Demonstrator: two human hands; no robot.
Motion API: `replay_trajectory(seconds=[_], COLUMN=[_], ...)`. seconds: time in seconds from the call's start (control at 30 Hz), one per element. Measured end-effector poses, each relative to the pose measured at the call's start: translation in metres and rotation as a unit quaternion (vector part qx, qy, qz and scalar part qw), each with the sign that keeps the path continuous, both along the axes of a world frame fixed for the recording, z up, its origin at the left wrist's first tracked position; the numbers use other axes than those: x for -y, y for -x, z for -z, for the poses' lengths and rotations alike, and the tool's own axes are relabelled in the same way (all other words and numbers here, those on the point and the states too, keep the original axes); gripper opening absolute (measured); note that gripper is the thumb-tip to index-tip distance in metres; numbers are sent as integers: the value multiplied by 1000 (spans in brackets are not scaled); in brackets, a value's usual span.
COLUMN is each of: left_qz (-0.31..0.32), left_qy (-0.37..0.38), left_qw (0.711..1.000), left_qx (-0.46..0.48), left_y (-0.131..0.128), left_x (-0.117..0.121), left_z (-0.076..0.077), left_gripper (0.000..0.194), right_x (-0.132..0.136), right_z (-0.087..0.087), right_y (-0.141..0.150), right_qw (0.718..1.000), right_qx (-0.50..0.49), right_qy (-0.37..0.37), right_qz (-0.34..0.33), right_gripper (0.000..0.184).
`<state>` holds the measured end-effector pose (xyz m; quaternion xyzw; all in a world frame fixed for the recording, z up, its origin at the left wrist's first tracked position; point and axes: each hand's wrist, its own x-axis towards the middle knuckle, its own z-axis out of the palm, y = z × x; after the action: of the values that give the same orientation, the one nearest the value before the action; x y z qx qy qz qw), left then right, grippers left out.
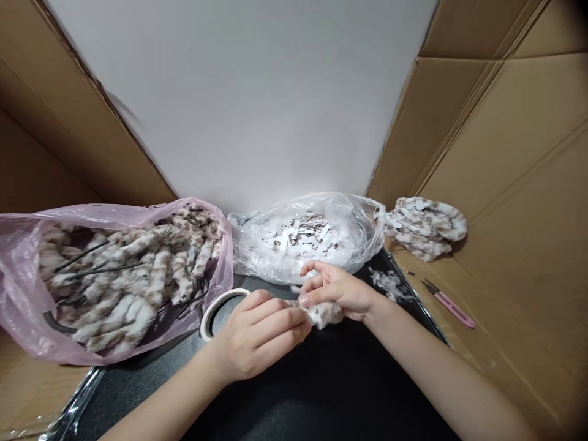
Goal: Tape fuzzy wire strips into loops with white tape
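Observation:
A fluffy cream-and-brown plush piece (325, 315) is held between both hands over the black work surface. My left hand (261, 334) is closed, its fingertips pinching the left end of the piece. My right hand (337, 291) grips it from the right with thumb and index finger, the other fingers curled loosely. What lies right between the fingertips is hidden. Close to the left hand a roll of tape (209, 312) rests on the surface. Behind the hands sits a clear plastic bag (257, 251) holding many small white tags (305, 233).
On the left, a pink plastic bag (27, 306) holds plush strips (147, 263) with dark stems. More plush pieces (427, 226) lie at the back right, on cardboard. Pink-handled snips (452, 308) lie at right, near loose fluff (389, 283). Cardboard walls (514, 184) flank the area.

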<state>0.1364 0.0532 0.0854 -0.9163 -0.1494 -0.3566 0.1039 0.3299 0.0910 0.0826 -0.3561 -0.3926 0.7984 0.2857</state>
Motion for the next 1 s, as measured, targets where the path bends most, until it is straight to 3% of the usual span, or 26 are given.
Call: replay_trajectory(seconds=[0.17, 0.43, 0.63, 0.9, 1.0], left_qz=[-15, -16, -19, -51, -76], left_qy=[9, 56, 87, 156, 214], left_qw=[1000, 997, 983, 968, 950], left_qx=[0, 46, 163, 191, 212], left_y=[-1, 1, 0, -4, -6], left_x=[-3, -3, -2, 1, 5], left_z=[3, 4, 10, 7, 5], left_gripper=[10, 7, 11, 12, 17], right_x=[3, 13, 24, 35, 36], right_z=[-2, -14, -26, -25, -25], right_y=[-2, -2, -1, 2, 3], right_qw=[998, 973, 938, 894, 879], right_qx=[1, 40, 66, 93, 91], right_qy=[-46, -208, -311, -410, -443], right_qz=[37, 91, 137, 154, 152], right_gripper=[57, 56, 49, 41, 37])
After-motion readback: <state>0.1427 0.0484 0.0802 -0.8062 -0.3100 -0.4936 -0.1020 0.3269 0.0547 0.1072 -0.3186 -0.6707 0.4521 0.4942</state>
